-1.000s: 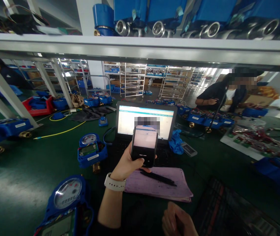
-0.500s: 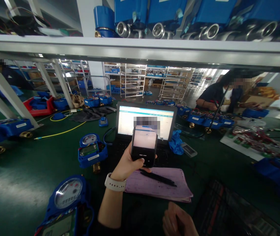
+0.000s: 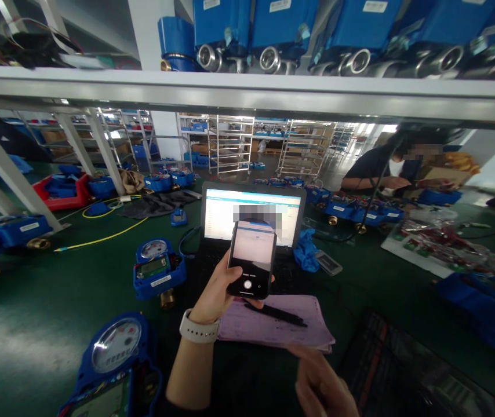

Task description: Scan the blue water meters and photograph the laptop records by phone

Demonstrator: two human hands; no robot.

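Observation:
My left hand (image 3: 215, 292), with a white watch (image 3: 199, 328) at its wrist, is closed around a smartphone (image 3: 251, 260) held upright. The phone shows a camera view, and my thumb rests on its left part, above the round white button. Behind it stands a laptop (image 3: 217, 214) with a lit screen, partly covered by the phone. Below the phone lie pink paper sheets (image 3: 273, 333) with a black pen (image 3: 277, 314) on them. My right hand (image 3: 323, 382) is low in front of the sheets, holding nothing, its index finger stretched out and the other fingers bent.
Blue water meters (image 3: 159, 269) with brass fittings stand to the left, one large meter (image 3: 112, 359) near me. A blue cloth (image 3: 306, 250) and a grey device (image 3: 329, 262) lie right of the laptop. A shelf (image 3: 247, 90) spans overhead. A co-worker (image 3: 378, 168) sits opposite.
My left thumb has moved up and left off the phone's round button. My right index finger has stretched out towards the sheets. The whole view has shifted slightly.

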